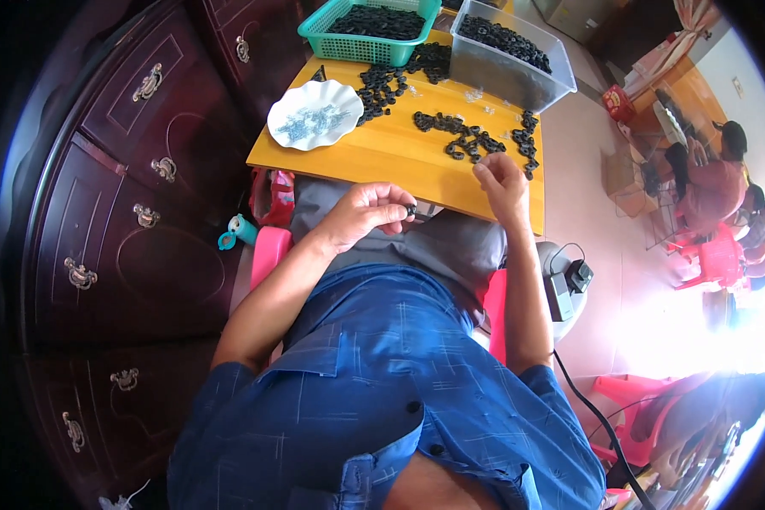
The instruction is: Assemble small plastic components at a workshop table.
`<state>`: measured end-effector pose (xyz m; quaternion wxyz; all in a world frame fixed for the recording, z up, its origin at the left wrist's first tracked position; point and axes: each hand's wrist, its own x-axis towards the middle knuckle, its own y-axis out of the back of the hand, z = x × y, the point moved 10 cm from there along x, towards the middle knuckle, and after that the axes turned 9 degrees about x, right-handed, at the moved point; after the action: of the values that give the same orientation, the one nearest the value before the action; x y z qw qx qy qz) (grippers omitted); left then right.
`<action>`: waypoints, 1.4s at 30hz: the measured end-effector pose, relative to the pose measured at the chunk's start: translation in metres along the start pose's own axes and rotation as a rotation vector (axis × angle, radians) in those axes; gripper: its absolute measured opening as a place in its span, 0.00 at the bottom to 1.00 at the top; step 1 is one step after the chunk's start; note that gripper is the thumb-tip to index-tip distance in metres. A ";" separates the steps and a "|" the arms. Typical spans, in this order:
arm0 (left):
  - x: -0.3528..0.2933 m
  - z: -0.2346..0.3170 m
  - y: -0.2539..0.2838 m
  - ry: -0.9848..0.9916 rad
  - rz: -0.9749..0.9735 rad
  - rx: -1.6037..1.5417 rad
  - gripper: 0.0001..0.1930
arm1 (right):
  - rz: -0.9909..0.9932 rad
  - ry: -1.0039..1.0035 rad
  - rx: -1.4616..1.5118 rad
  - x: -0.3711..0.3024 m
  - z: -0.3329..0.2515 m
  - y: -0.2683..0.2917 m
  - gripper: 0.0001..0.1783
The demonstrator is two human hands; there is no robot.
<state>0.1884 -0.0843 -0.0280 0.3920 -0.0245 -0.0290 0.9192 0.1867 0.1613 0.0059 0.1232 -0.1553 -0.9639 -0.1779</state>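
Note:
My left hand (367,212) is above my lap, just off the table's near edge. Its thumb and forefinger pinch a small black ring (410,210). Over the right part of the table, my right hand (505,185) has its thumb and fingers drawn together beside a loose cluster of black rings (463,136). Whatever its fingertips hold, if anything, is too small to make out. A white scalloped plate (346,95) at the table's left carries many small clear pieces (314,124).
On the yellow table (391,161), a green basket (314,47) and a clear plastic bin (518,87) stand at the back, both filled with black rings. Dark drawers (127,195) line the left. A stool with a black adapter (579,276) is at my right. Other people sit farther right.

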 end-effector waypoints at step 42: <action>0.003 -0.005 0.010 -0.018 0.129 0.115 0.07 | -0.540 -0.236 0.705 -0.060 -0.015 -0.104 0.06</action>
<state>0.1796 -0.0883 -0.0340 0.3325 0.0044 0.0223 0.9428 0.2092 0.0480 -0.0301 0.0072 0.1337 -0.9789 0.1542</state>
